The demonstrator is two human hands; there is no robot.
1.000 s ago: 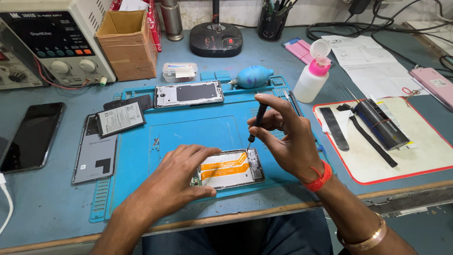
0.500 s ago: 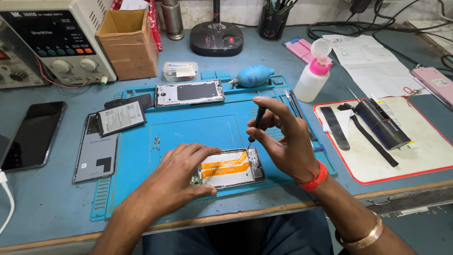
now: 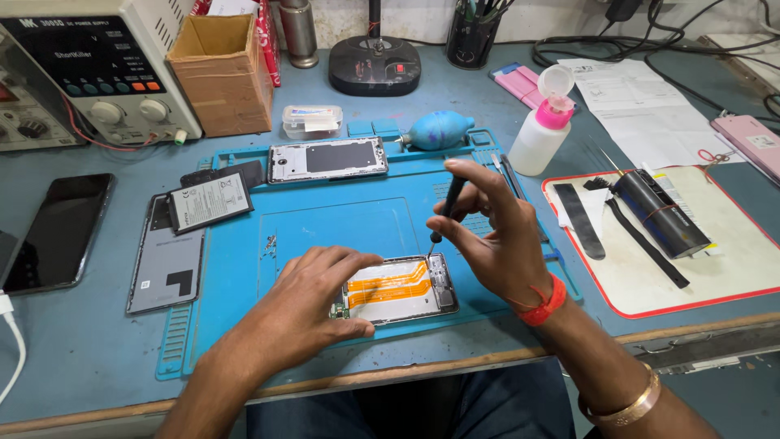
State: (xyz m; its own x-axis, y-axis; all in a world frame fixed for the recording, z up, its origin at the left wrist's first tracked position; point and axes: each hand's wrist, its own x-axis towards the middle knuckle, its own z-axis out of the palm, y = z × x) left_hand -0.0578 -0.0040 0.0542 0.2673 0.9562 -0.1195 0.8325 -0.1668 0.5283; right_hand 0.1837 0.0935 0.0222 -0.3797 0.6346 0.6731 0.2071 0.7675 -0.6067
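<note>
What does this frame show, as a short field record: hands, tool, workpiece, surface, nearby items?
left hand: rests on opened phone, steadying it
right hand: holds screwdriver, tip at phone's right end
surface: blue mat on table
nearby: battery, back cover, frame, blower, bottle

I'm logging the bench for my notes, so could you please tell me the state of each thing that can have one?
Opened phone: back off, orange flex cables exposed.
Screwdriver: upright, tip on the phone.
Left hand: pressing the phone flat.
Right hand: gripping the screwdriver.
Battery: removed, lying apart.
Pump bottle: upright, closed.
</note>
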